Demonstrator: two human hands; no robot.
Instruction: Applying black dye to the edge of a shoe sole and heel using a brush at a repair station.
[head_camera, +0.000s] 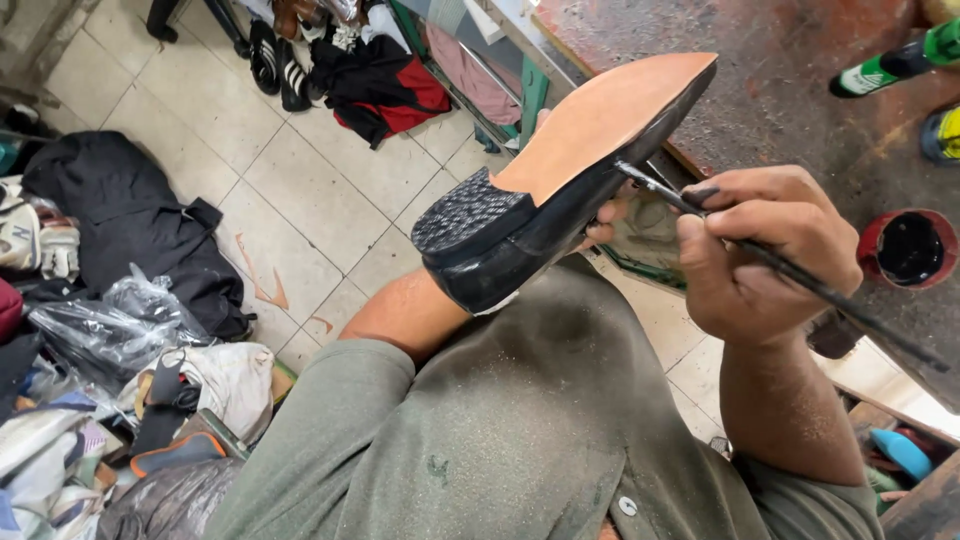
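A black shoe (560, 190) is being held sole-up above the lap, beside the table's (780, 90) near edge, by the left hand (600, 225), whose fingers are mostly hidden behind it. A thin brush (790, 270) is being pinched by the right hand's (765, 250) closed fingers, its tip being pressed against the sole's black edge.

L forearm (410, 315) runs up and fwd, bare below a rolled sleeve — left hand (600, 225) mostly hidden, only fingertips showing, curled in a hold. Right hand (765, 255) raised at chest height, fingers pinched tight — wrist bent inward.
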